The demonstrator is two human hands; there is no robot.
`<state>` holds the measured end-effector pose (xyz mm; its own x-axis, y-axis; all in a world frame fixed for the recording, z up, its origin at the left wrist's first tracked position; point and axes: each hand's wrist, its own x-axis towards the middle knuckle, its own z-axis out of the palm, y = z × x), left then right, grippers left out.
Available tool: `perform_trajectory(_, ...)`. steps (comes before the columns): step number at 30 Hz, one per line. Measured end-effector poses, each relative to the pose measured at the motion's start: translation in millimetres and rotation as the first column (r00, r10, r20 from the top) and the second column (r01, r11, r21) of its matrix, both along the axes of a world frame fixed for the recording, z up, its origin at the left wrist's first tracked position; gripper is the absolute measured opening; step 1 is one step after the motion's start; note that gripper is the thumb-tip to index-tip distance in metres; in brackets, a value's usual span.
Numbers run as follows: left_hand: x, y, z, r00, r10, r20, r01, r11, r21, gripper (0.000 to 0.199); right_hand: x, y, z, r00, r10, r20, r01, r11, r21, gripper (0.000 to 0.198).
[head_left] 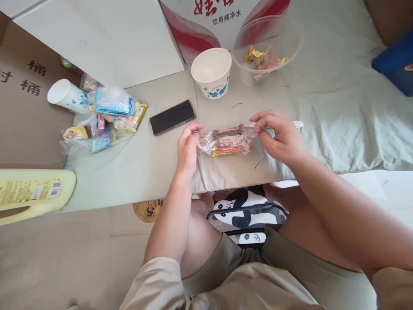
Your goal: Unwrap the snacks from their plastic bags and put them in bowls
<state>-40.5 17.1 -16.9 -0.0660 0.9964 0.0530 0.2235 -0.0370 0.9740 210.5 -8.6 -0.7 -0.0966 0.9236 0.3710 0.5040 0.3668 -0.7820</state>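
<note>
A clear plastic bag of wrapped snacks (pixel 229 141) lies across the cloth in front of me, with brown, red and yellow wrappers showing through. My left hand (pixel 189 144) is closed, its thumb and fingers pinching the bag's crumpled left end. At the other end my right hand (pixel 275 133) has its fingertips together on the twisted plastic. Beyond the right hand a thin white strip (pixel 297 124) sticks out; its other part is hidden. A black phone (pixel 172 117) rests to the left, just past my left hand.
Behind the bag stand a white paper bowl (pixel 211 73) and a clear plastic tub (pixel 240 71) with several wrapped snacks. On the left, a paper cup (pixel 63 94) lies tipped beside a heap of packaged snacks (pixel 112 107). Boxes (pixel 106 38) line the back; a pale yellow jug (pixel 35 189) is at left.
</note>
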Motion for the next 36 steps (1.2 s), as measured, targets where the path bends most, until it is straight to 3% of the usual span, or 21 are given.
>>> perform_trajectory(2, -2.1, -3.5, -2.4, 0.966, -0.107, -0.234, 0.125, 0.99, 0.064, 0.015, -1.6, -0.6, -0.2, 0.998, -0.023, -0.055, 0.023, 1.0, 0.0, 0.013)
perform_trajectory(4, -6.8, -4.2, -5.8, 0.916, -0.135, -0.377, 0.184, 0.978, 0.097, 0.013, -0.4, 0.9, -3.3, 0.988, -0.083, -0.134, 0.076, 0.995, -0.059, 0.013)
perform_trajectory(7, -17.0, -1.2, -8.7, 0.934, -0.032, -0.356, 0.125, 0.962, 0.243, 0.017, 6.7, 6.7, -10.1, 0.907, -0.303, -0.294, 0.251, 0.947, -0.201, 0.014)
perform_trajectory(9, -21.9, -0.2, -6.2, 0.956, 0.046, -0.289, 0.074, 0.918, 0.389, 0.021, 12.3, 9.6, -11.2, 0.812, -0.443, -0.38, 0.366, 0.893, -0.261, 0.014)
perform_trajectory(11, -22.8, -3.4, 0.7, 0.956, 0.072, -0.286, 0.081, 0.869, 0.489, 0.023, 15.6, 8.9, -7.1, 0.782, -0.475, -0.404, 0.429, 0.88, -0.203, 0.012)
perform_trajectory(13, -20.0, -11.7, 10.8, 0.932, 0.052, -0.358, 0.156, 0.835, 0.528, 0.021, 14.7, 4.3, 0.4, 0.891, -0.347, -0.292, 0.355, 0.935, -0.03, 0.011)
perform_trajectory(15, -16.1, -23.3, 21.9, 0.885, 0.001, -0.466, 0.266, 0.82, 0.506, 0.015, 10.1, -2.7, 7.4, 0.99, -0.137, -0.042, 0.141, 0.983, 0.114, 0.021)
perform_trajectory(16, -14.7, -29.3, 27.1, 0.854, -0.04, -0.519, 0.323, 0.822, 0.469, 0.012, 7.1, -6.6, 9.7, 0.995, -0.033, 0.095, 0.02, 0.99, 0.136, 0.025)
perform_trajectory(19, -15.1, -44.1, 38.7, 0.776, -0.221, -0.59, 0.45, 0.85, 0.274, 0.006, -0.2, -18.8, 11.5, 0.902, 0.217, 0.374, -0.263, 0.962, 0.075, 0.02)
perform_trajectory(21, -19.4, -50.3, 41.6, 0.763, -0.408, -0.502, 0.507, 0.859, 0.072, 0.006, -1.2, -27.3, 10.9, 0.825, 0.325, 0.462, -0.354, 0.935, -0.024, 0.027)
perform_trajectory(23, -24.6, -54.3, 40.7, 0.772, -0.557, -0.306, 0.537, 0.829, -0.154, 0.015, 0.2, -35.3, 10.6, 0.773, 0.383, 0.505, -0.368, 0.92, -0.134, 0.032)
perform_trajectory(25, -28.1, -56.3, 36.9, 0.799, -0.569, -0.194, 0.502, 0.809, -0.304, 0.024, 2.0, -41.2, 9.7, 0.739, 0.389, 0.55, -0.325, 0.921, -0.216, 0.034)
perform_trajectory(27, -28.7, -56.0, 31.6, 0.823, -0.476, -0.31, 0.398, 0.873, -0.283, 0.023, 2.1, -44.0, 7.8, 0.722, 0.33, 0.608, -0.23, 0.943, -0.238, 0.034)
perform_trajectory(29, -27.1, -52.7, 25.9, 0.791, -0.342, -0.508, 0.319, 0.938, -0.134, 0.027, -0.2, -43.4, 5.3, 0.727, 0.205, 0.655, -0.105, 0.976, -0.189, 0.037)
perform_trajectory(31, -25.0, -46.9, 20.4, 0.743, -0.269, -0.612, 0.314, 0.949, -0.035, 0.038, -4.4, -40.6, 3.5, 0.741, 0.103, 0.664, -0.034, 0.993, -0.116, 0.046)
perform_trajectory(33, -23.3, -40.0, 15.6, 0.731, -0.304, -0.611, 0.352, 0.935, -0.044, 0.031, -9.4, -37.0, 2.5, 0.753, 0.084, 0.653, -0.065, 0.996, -0.052, 0.048)
perform_trajectory(36, -20.5, -31.9, 10.5, 0.798, -0.369, -0.477, 0.384, 0.921, -0.069, 0.012, -16.7, -32.6, 1.3, 0.756, 0.153, 0.636, -0.199, 0.98, 0.001, 0.044)
